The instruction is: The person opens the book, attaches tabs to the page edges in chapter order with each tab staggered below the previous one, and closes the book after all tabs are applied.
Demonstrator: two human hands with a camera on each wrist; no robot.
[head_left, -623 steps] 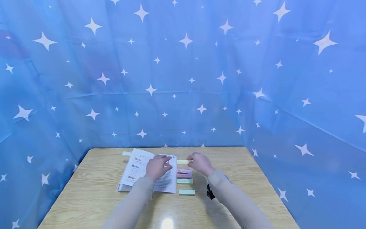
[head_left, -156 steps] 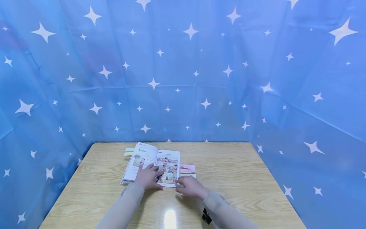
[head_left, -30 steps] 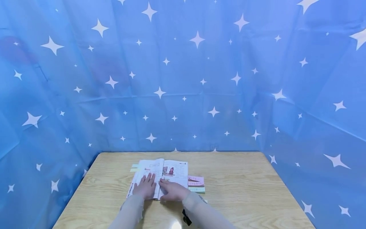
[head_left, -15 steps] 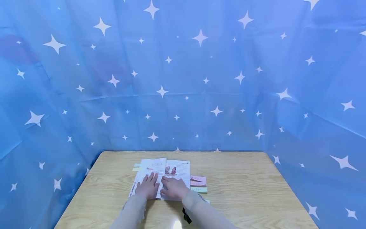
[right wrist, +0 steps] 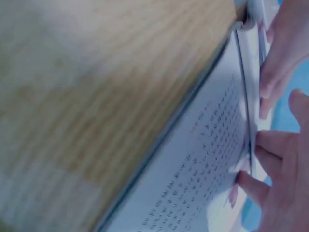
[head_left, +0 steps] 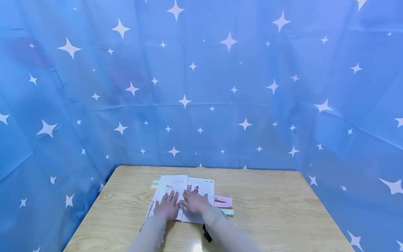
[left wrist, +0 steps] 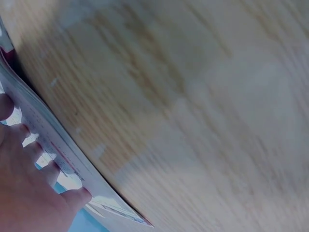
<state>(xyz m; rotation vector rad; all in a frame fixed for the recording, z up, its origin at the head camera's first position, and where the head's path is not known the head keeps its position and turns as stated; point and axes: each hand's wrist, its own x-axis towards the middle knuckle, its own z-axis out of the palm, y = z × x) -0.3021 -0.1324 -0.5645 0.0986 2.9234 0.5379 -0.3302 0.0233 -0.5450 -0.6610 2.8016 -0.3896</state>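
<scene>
An open book point(head_left: 206, 187) with printed pages and a small red picture lies on the wooden table. My left hand point(head_left: 168, 208) rests on its left page, fingers spread and pointing away from me. On the right page, close to the spine, lies my right hand point(head_left: 196, 204) with its fingers extended. Pink sticky strips point(head_left: 225, 205) and a green one point(head_left: 229, 212) stick out past the book's right edge. Two pale tabs point(head_left: 155, 186) show at its left edge. The left wrist view shows fingertips point(left wrist: 79, 195) on the page; the right wrist view shows both hands beside the spine.
The wooden table point(head_left: 270, 203) extends on both sides of the book. A blue curtain point(head_left: 201, 87) with white stars hangs behind and at the sides. A black device point(head_left: 207, 233) sits by my right wrist.
Since the oldest frame, the yellow strip right of the book has gone and a second tab shows at left. The comic page is replaced by another. Lately the right hand slides slightly up the page.
</scene>
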